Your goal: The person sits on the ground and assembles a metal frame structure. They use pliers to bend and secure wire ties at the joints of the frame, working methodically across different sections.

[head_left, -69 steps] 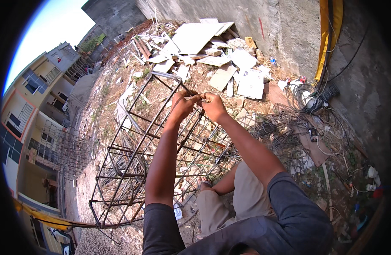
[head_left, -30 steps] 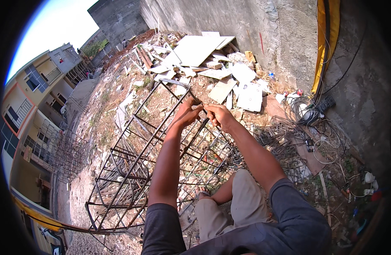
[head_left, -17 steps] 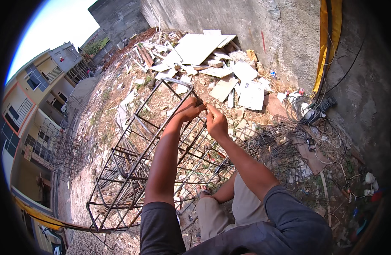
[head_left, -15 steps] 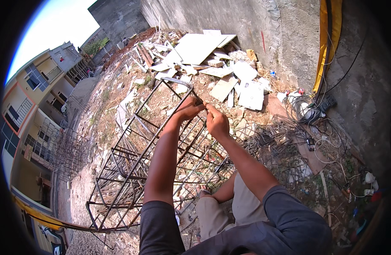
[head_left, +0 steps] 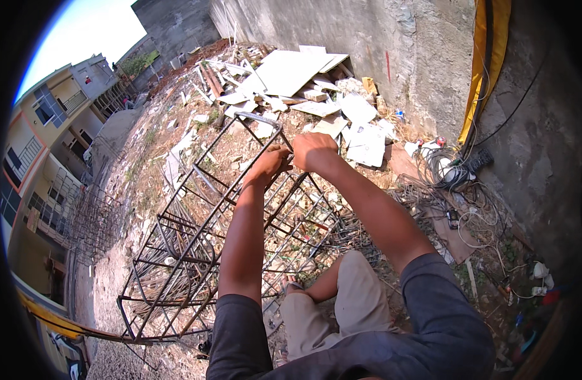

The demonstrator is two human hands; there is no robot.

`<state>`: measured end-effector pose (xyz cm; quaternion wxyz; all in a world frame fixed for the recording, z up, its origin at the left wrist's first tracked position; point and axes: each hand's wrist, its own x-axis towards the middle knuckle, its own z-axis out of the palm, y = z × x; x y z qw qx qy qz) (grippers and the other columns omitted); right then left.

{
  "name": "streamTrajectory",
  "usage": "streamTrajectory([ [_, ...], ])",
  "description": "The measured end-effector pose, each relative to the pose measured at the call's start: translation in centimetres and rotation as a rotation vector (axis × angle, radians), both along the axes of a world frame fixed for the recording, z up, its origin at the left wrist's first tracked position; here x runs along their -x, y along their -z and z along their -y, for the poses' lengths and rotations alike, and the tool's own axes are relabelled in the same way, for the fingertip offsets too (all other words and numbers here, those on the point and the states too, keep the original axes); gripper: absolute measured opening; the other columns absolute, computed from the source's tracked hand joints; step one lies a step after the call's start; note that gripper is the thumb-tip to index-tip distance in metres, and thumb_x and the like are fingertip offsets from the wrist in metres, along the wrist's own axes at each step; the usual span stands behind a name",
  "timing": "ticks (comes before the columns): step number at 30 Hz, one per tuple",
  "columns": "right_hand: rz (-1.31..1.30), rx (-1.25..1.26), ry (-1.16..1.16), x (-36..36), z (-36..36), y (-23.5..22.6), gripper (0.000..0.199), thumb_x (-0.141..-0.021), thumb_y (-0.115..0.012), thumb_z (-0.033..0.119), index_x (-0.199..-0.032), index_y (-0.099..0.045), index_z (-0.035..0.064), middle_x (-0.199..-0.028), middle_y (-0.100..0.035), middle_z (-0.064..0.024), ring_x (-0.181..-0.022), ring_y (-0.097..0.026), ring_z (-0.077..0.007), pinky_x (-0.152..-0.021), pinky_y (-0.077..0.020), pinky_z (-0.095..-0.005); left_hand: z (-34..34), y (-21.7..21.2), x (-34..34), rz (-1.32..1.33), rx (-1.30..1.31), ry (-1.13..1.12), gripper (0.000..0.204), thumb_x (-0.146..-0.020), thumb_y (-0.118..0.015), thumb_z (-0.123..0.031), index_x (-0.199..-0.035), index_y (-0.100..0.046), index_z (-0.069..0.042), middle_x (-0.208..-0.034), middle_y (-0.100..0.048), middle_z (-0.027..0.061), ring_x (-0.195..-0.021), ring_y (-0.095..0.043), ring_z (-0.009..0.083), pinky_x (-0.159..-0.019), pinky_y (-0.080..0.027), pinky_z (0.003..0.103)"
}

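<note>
A long cage of dark steel reinforcing bars (head_left: 205,225) slants across the ground in front of me, its square stirrups standing at intervals. My left hand (head_left: 267,166) is at the far right corner of the cage, fingers curled inward against a bar. Just right of it, my right hand (head_left: 315,152) is closed like a fist, back upward, its knuckles close to the left fingertips. What either hand pinches is hidden by the fingers. A thick bar bent at its end (head_left: 259,119) forms the cage's top edge beyond my hands.
White broken boards (head_left: 291,71) and rubble lie ahead by a grey concrete wall (head_left: 424,82). Tangled cables (head_left: 452,174) and loose bars are on the right. More steel cages (head_left: 88,221) stand left, before the houses. My bent leg (head_left: 360,294) is beside the cage.
My right hand has turned its back upward and its elbow has swung out to the right. The left hand has moved slightly down and left. The view has shifted a little.
</note>
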<state>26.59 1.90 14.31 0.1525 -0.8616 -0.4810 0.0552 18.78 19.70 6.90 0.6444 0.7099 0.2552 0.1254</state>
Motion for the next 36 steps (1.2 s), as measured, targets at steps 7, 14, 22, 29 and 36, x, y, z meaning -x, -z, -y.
streamTrajectory([
  [7,-0.001,0.006,-0.047,-2.8,-0.2,0.6,0.028,-0.088,-0.059,0.015,-0.109,-0.076,0.0079,-0.115,-0.074,-0.0190,-0.109,-0.071,-0.0353,-0.097,-0.0553,-0.0461,1.7,-1.2,0.7,0.023,0.213,-0.080,0.032,-0.099,-0.052,0.000,-0.127,-0.057,0.013,-0.111,-0.068,0.0241,-0.097,-0.073,0.0305,-0.087,-0.065,0.039],
  [14,-0.038,0.060,-0.043,-1.2,0.5,-0.9,0.029,-0.090,-0.061,0.018,-0.112,-0.074,0.0059,-0.112,-0.074,-0.0193,-0.106,-0.072,-0.0355,-0.092,-0.0571,-0.0452,-0.7,1.3,0.3,0.094,0.217,-0.019,0.018,-0.095,-0.061,0.003,-0.112,-0.063,0.009,-0.108,-0.070,0.0196,-0.096,-0.073,0.0256,-0.087,-0.063,0.036],
  [22,-0.238,-1.093,0.181,3.3,-0.3,14.3,0.036,-0.096,-0.057,0.014,-0.129,-0.068,0.0082,-0.099,-0.073,-0.0247,-0.086,-0.072,-0.0421,-0.076,-0.0577,-0.0471,0.8,1.0,0.1,0.068,0.054,0.013,0.012,-0.100,-0.062,-0.013,-0.100,-0.065,-0.001,-0.087,-0.066,0.0060,-0.076,-0.065,0.0155,-0.072,-0.057,0.030],
  [29,-0.263,-1.378,0.193,5.4,-3.4,15.8,0.030,-0.092,-0.057,-0.002,-0.120,-0.069,-0.0026,-0.104,-0.069,-0.0202,-0.098,-0.066,-0.0370,-0.087,-0.0535,-0.0405,2.0,-0.3,2.3,-0.058,-0.262,0.010,0.029,-0.105,-0.059,-0.031,-0.106,-0.063,-0.002,-0.094,-0.068,0.0025,-0.076,-0.059,0.0113,-0.071,-0.048,0.027],
  [36,-0.772,-1.565,0.172,3.6,-5.6,18.0,0.024,-0.090,-0.063,-0.005,-0.114,-0.069,-0.0034,-0.105,-0.072,-0.0131,-0.098,-0.070,-0.0207,-0.087,-0.0544,-0.0332,6.3,-0.7,2.4,-0.136,-0.900,-0.079,0.033,-0.093,-0.069,-0.024,-0.111,-0.072,0.003,-0.106,-0.075,0.0227,-0.098,-0.073,0.0328,-0.089,-0.054,0.040],
])
